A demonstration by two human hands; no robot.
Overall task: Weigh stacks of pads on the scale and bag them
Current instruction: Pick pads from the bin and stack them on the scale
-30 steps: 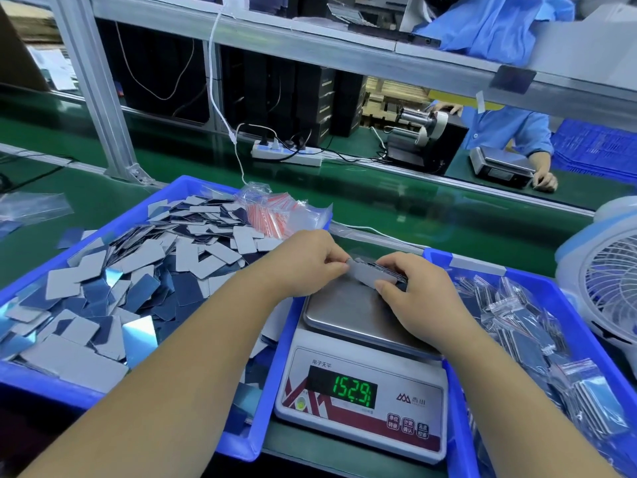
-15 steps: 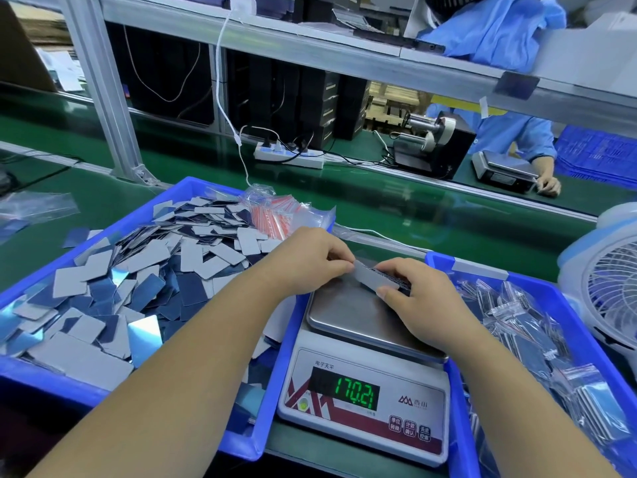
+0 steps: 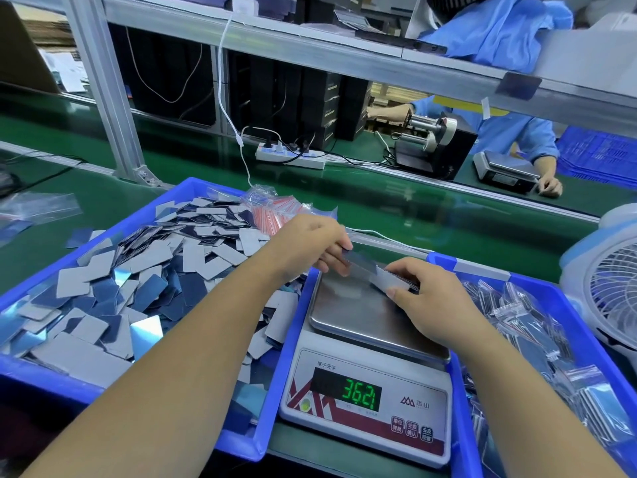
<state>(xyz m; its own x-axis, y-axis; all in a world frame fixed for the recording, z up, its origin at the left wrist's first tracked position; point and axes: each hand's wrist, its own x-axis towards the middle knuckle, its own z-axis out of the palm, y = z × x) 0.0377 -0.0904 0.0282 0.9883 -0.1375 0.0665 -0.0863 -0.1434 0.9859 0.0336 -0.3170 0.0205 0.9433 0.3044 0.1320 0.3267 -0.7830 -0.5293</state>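
Observation:
A white digital scale with a steel pan stands in front of me; its green display shows 36.2. My right hand grips a small stack of grey pads just over the pan's far right part. My left hand pinches a thin grey-blue pad that reaches toward that stack. A blue bin on the left holds several loose grey and blue pads. A pack of clear red-striped zip bags lies at that bin's far corner.
A blue bin on the right holds several bagged pad stacks. A white fan stands at the far right. Behind the green belt are a power strip, a tape dispenser, another scale and a person in a blue coat.
My left hand has drawn back to the left with one pad, away from the stack in my right hand. The scale reading dropped from 152.9 and 170.2 to 36.2.

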